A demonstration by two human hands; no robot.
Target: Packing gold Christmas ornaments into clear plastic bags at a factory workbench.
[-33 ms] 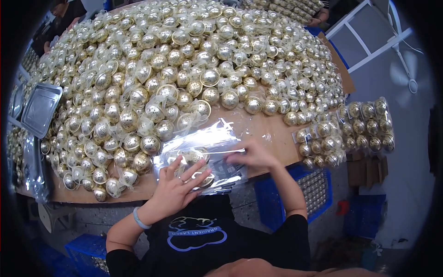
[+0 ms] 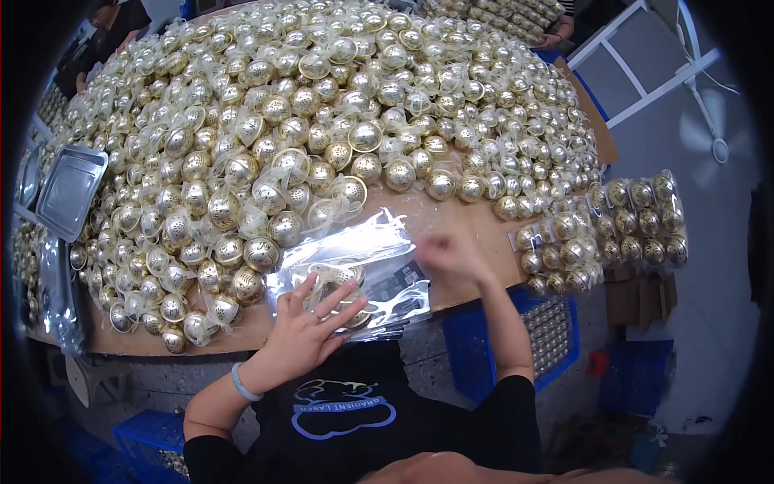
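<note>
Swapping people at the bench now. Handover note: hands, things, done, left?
Left hand: flat, pressing on the clear plastic bags at the table's near edge; some gold balls lie under it.
Right hand: blurred, at the bags' right edge; grip unclear.
Loose gold balls cover the table.
Done: filled bags of balls at right.
Left: the big pile remains unbagged.

Shiny gold metal balls [image 2: 322,137] are gleaming everywhere, clear glossy plastic bags [image 2: 379,258] crinkling on the matt wooden worktop [image 2: 476,222].
</note>
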